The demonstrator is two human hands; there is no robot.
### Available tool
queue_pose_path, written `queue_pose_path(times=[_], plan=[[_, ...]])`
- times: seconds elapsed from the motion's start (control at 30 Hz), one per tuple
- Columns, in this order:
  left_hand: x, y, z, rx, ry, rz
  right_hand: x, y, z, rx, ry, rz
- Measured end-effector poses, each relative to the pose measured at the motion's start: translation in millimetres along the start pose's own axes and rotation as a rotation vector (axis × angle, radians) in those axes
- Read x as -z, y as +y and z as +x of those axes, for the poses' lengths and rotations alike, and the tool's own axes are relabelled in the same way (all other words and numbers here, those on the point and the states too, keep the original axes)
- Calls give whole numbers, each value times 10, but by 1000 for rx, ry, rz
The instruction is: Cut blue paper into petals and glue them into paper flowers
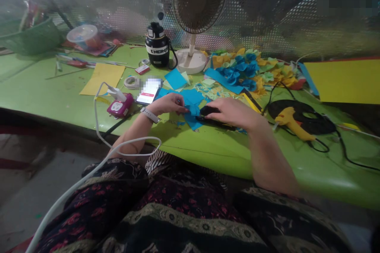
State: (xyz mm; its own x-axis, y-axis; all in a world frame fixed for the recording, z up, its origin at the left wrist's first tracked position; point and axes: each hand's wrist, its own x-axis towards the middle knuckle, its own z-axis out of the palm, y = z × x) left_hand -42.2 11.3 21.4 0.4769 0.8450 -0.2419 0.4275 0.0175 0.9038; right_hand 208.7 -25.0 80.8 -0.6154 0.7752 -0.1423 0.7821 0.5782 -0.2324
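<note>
Head view looks down on a green table (53,95) where both of the person's hands meet near the front edge. The left hand (168,104), with a white wristband (150,115) on its wrist, pinches the edge of a blue paper piece (192,120) between its fingertips. The paper lies on the table just between the two hands. The right hand (233,112) is curled palm-down over a black tool (208,110), gripping it; most of the tool is hidden, so its kind cannot be told. Its tip touches the blue paper. Left of the hands sit a pink device (120,107) with a white cable (97,126) and a phone (148,94). Further back stand a black jug (157,45) and a fan (198,2). To the right lie a heap of blue and yellow paper flowers (249,69) and a yellow glue gun (292,123).
</note>
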Motion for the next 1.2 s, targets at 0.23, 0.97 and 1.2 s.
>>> queue_pose_path(times=[0.23, 0.97, 1.2], plan=[[-31, -45, 56, -65, 74, -108, -61, -54, 66, -42, -12, 11], [-30, 159, -123, -59, -6, -397, -179, -105, 203, -116, 306, 774], [-66, 138, -100, -56, 9, -424, -189, -127, 208, -138, 313, 778]])
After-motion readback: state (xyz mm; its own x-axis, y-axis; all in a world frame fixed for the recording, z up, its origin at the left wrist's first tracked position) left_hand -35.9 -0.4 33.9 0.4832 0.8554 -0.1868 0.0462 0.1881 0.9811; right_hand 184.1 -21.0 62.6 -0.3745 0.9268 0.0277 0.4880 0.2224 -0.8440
